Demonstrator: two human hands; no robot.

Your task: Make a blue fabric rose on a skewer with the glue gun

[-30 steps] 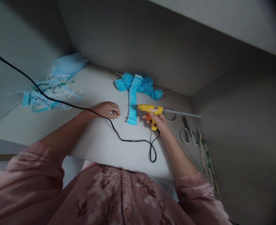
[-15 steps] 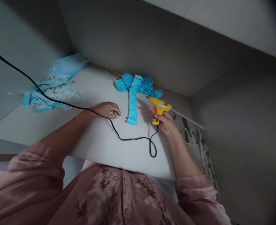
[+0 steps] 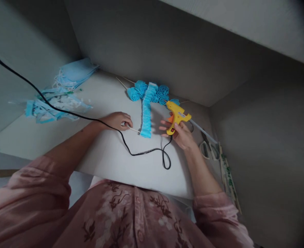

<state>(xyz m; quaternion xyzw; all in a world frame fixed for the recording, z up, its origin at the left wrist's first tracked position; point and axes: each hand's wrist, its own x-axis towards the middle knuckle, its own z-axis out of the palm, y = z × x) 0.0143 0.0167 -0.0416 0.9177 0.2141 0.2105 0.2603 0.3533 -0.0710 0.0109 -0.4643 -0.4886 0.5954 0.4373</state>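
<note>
My left hand (image 3: pixel 119 121) is closed on a thin wooden stick (image 3: pixel 133 129), whose far end meets the lower end of a blue gathered strip (image 3: pixel 147 117). The strip lies lengthwise on the table, its upper end over several blue fabric roses (image 3: pixel 163 90). To the right of the strip, my right hand (image 3: pixel 181 135) holds a yellow glue gun (image 3: pixel 177 115) by its handle, some fingers stretched out away from the grip. The gun's nozzle points up and left near the roses, apart from the strip. A clear glue stick (image 3: pixel 203 131) sticks out of its back.
A black cord (image 3: pixel 77 116) runs from the upper left across my left wrist to the gun. Blue face masks (image 3: pixel 77 73) lie at the back left, with a heap of cut scraps (image 3: pixel 57 105) before them. Scissors (image 3: pixel 209 151) and green-wrapped sticks (image 3: pixel 228 175) lie at the right.
The glue gun has tilted, its nozzle now pointing higher, and my right fingers have loosened and spread. The cord loop shifted slightly. My left hand and the strip have stayed put.
</note>
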